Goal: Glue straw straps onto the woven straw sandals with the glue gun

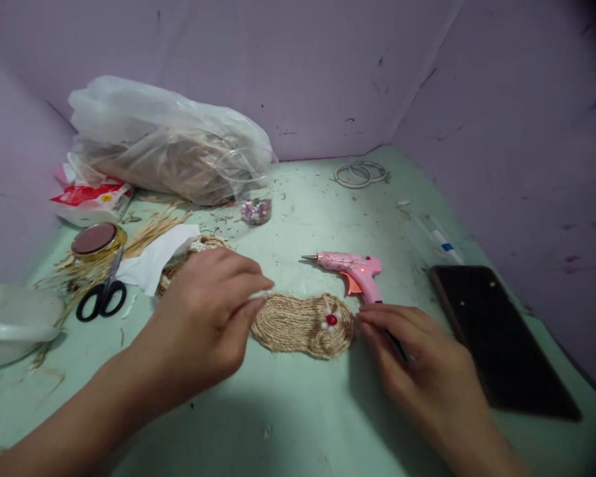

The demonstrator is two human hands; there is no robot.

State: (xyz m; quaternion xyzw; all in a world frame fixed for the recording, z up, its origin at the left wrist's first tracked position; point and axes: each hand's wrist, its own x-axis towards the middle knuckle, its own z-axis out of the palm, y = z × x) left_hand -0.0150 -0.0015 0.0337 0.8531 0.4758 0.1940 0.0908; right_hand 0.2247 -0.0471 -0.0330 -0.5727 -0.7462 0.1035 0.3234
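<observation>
A small oval mat of coiled jute cord (298,324) lies flat on the pale green table, with a red and white bead flower (330,320) glued near its right end. My left hand (208,318) hovers at the mat's left end, fingers curled with the tips pinched together just above the edge. My right hand (417,368) rests on the table at the mat's right end, fingers stretched flat and touching its rim. A pink glue gun (352,268) lies just behind the mat, nozzle pointing left.
Black scissors (102,297), white paper (153,258), a round tin (97,240) and straw strips sit at the left. A plastic bag of fibre (169,146) and a bead cup (256,205) stand behind. A dark phone (501,338) lies right; a white bowl (10,318) far left.
</observation>
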